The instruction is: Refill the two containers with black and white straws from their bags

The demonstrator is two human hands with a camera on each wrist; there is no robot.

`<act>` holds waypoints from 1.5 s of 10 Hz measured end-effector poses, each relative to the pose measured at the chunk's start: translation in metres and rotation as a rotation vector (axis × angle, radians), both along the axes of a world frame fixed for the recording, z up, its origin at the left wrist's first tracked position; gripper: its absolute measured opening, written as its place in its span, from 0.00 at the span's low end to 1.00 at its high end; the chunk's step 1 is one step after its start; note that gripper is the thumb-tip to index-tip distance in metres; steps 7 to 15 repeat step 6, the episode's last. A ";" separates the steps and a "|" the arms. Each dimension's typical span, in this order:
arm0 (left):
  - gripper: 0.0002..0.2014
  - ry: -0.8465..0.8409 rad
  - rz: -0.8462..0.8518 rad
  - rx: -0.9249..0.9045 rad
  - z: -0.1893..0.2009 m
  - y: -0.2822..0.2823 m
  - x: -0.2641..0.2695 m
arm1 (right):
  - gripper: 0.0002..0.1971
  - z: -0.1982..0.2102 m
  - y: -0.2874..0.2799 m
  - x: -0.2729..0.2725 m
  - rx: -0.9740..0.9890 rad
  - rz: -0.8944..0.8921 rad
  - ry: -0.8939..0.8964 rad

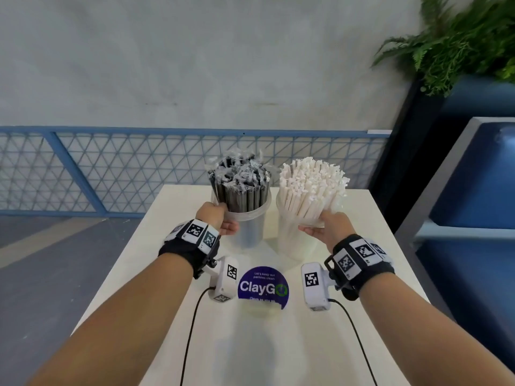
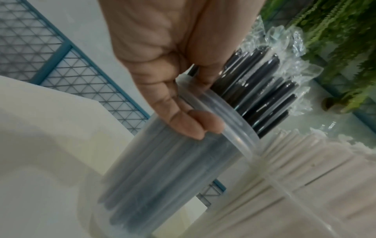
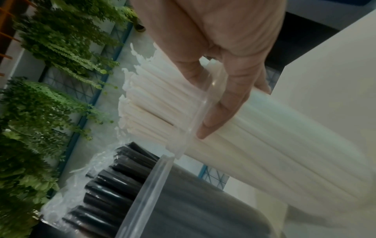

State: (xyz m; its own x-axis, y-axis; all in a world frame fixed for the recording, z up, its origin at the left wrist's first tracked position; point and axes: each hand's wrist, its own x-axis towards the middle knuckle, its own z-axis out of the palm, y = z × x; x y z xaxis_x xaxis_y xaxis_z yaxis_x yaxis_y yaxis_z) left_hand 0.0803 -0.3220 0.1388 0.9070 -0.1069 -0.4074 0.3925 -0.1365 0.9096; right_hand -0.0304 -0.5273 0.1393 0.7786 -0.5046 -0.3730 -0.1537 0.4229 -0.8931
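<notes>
Nearest you sat the round blue "ClayGo" sticker (image 1: 263, 286), stuck on the white rectangular table (image 1: 320, 344) midway between your two forearms. Beyond it, towards the far edge of the table, stood both tubs, side by side and just apart.

Your left hand (image 1: 220, 218) gripped the rim of the clear plastic round container of black straws (image 1: 245, 218); the left wrist view showed the thumb hooked inside the lip against the straws and the fingers (image 2: 195, 125) curled on the outside wall. Those black straws in clear crinkled wrappers (image 1: 239, 176) stood upright and packed the tub, well above its rim.

Your right hand (image 1: 327, 228) held the clear plastic round container of white straws (image 1: 295, 240) the same way, thumb inside the rim, fingers outside. The white paper-wrapped straws (image 1: 312, 182) fanned out and leaned a little to your right.

No bags showed in any view, and both tubs looked full, so I'd call the filling done and this the finishing step: squaring the tubs up on the table. Whether their bases were lifted or resting, I couldn't tell.

Next, I'd judge, you needed to settle both upright and release gently, minding the white bundle: loose and leaning, it could spill over the rim.
</notes>
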 end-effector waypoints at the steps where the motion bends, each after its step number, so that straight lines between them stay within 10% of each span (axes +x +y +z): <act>1: 0.10 0.022 0.057 -0.016 -0.011 0.002 0.015 | 0.18 -0.009 0.004 0.027 0.007 -0.016 0.013; 15: 0.23 0.034 0.018 -0.026 -0.019 0.024 -0.009 | 0.32 -0.029 0.003 0.019 -0.045 0.047 0.092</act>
